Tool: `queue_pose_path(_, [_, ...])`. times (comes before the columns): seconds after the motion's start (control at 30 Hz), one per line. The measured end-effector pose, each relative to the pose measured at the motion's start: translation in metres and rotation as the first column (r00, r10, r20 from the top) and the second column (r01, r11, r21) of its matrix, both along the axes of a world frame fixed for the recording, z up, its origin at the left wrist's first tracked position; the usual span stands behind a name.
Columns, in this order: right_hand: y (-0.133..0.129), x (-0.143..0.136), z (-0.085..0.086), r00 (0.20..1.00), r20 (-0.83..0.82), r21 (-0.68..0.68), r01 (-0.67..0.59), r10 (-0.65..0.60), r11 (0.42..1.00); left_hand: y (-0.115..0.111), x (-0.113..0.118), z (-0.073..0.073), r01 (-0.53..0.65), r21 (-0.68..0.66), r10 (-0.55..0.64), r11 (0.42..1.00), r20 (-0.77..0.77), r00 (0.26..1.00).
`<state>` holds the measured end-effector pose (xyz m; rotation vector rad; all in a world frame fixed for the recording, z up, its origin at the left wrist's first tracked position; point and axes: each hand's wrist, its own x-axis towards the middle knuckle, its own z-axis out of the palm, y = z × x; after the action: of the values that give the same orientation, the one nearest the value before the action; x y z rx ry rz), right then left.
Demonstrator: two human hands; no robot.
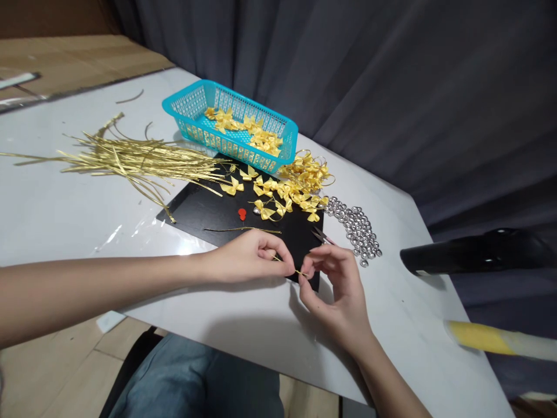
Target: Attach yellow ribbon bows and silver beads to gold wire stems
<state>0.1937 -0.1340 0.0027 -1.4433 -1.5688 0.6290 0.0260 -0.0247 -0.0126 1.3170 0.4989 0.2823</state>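
Note:
Between my two hands runs a short gold twist tie [298,271], pinched from both sides over the near edge of a black board [296,249]. My left hand [255,255] is closed, thumb against forefinger, on one stretch of it. At the other end, the thumb and fingertips of my right hand [333,278] pinch the tie. Another gold twist tie [243,229] lies straight on the board above my left hand. A small red piece [242,214] sits just beyond it. Scissors [322,234] lie partly hidden behind my right hand.
Several yellow ribbon bows [265,187] lie on the board's far side, by a blue basket [187,129] holding more. A bundle of gold ties [139,159] spreads at left. Silver beads [357,229] lie at right, near a black cylindrical object [452,252] and a yellow-and-white rod [487,338].

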Motion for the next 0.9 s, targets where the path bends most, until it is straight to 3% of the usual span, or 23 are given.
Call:
queue_pose_path(0.43, [-0.001,0.001,0.000,1.000,0.025,0.020,-0.012,0.011,1.000,-0.001,-0.001,0.001,0.003,-0.023,-0.003,1.000,-0.005,1.000])
queue_pose_path(0.6, [-0.003,0.000,-0.001,0.998,0.065,0.090,-0.006,0.000,0.996,-0.001,-0.001,0.001,0.010,-0.019,-0.011,1.000,-0.013,1.000])
queue_pose_path(0.77, [0.000,0.012,0.005,0.999,-0.049,0.033,-0.013,0.014,0.999,-0.001,-0.002,0.003,-0.009,0.120,0.011,0.993,-0.018,1.000])
queue_pose_path(0.9, [0.004,0.021,0.011,0.998,-0.015,-0.055,-0.059,0.058,0.997,-0.002,-0.003,0.002,0.002,0.207,0.003,0.978,-0.022,1.000])
